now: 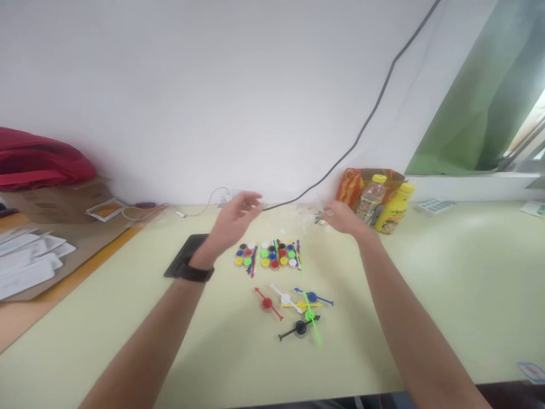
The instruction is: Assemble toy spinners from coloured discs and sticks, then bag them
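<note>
My left hand [240, 218] hovers above the back of the table with its fingers apart and nothing in them. At the back right, my right hand [343, 218] has its fingers drawn together at some small pieces [320, 220] in or beside what looks like clear plastic; the exact kind is too blurred to tell. Between my arms lie sets of coloured round discs and arrows [272, 255], grouped in rows. Nearer to me are loose assembled arrow spinners: red [267, 303], white [285, 298], blue [312, 297], yellow [301, 305], green [310, 316] and black [300, 328], some overlapping.
A black flat pad [185, 255] lies under my left wrist. Two bottles [372, 199] and a red-yellow bag [349, 187] stand at the back right. A grey cable [385, 85] runs down the wall. At left are a cardboard box [63, 201] and white packets [29, 255].
</note>
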The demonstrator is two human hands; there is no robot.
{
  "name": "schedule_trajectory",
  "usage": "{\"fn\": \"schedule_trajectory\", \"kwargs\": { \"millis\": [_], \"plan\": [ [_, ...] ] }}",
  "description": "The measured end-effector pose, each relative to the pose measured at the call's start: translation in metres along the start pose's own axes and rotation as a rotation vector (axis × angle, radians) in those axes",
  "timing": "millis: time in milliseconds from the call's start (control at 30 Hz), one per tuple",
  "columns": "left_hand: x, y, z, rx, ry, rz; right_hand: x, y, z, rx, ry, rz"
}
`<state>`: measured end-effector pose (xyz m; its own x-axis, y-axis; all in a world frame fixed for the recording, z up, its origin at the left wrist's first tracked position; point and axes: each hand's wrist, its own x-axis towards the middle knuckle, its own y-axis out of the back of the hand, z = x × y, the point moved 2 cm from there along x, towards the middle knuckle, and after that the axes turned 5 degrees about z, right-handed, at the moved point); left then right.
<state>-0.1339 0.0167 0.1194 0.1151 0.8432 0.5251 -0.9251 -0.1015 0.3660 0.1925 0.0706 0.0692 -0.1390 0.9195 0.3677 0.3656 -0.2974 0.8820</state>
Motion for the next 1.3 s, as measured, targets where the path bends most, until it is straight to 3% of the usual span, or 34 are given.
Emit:
{"fn": "schedule_trajectory", "kwargs": {
  "millis": [100, 200, 300, 400, 467, 633, 767, 967, 1033, 1133, 1233, 1300],
  "plan": [
    [0.018, 0.016, 0.023, 0.044, -0.056, -0.008, 0.003, 0.029, -0.016, 0.12, 0.06, 0.094],
    [0.019, 0.021, 0.039, 0.02, -0.102, -0.012, -0.007, 0.058, -0.042, 0.522, 0.161, 0.159],
    [0.015, 0.019, 0.04, -0.042, -0.104, -0.126, -0.024, 0.077, -0.074, 0.789, 0.329, -0.034],
    [0.013, 0.012, 0.029, -0.187, -0.063, -0.378, -0.035, 0.086, -0.1, 0.891, 0.411, -0.111],
    [0.011, 0.002, 0.021, -0.311, -0.021, -0.579, -0.037, 0.086, -0.111, 0.898, 0.437, -0.088],
    [0.0, -0.03, 0.014, -0.482, 0.107, -0.851, -0.031, 0.078, -0.119, 0.811, 0.448, 0.002],
    [-0.006, -0.042, 0.008, -0.494, 0.186, -0.903, -0.031, 0.081, -0.114, 0.663, 0.442, 0.093],
    [0.0, -0.029, -0.004, -0.39, 0.248, -0.885, -0.042, 0.095, -0.111, 0.568, 0.466, 0.072],
    [0.001, -0.024, -0.004, -0.379, 0.252, -0.845, -0.045, 0.098, -0.113, 0.559, 0.482, -0.002],
    [0.003, -0.021, -0.005, -0.352, 0.215, -0.782, -0.048, 0.098, -0.117, 0.64, 0.527, -0.235],
    [0.003, -0.021, -0.006, -0.323, 0.183, -0.883, -0.049, 0.095, -0.12, 0.862, 0.519, -0.535],
    [0.002, -0.021, -0.003, -0.332, 0.175, -0.961, -0.049, 0.091, -0.122, 0.945, 0.5, -0.669]
  ]
}}
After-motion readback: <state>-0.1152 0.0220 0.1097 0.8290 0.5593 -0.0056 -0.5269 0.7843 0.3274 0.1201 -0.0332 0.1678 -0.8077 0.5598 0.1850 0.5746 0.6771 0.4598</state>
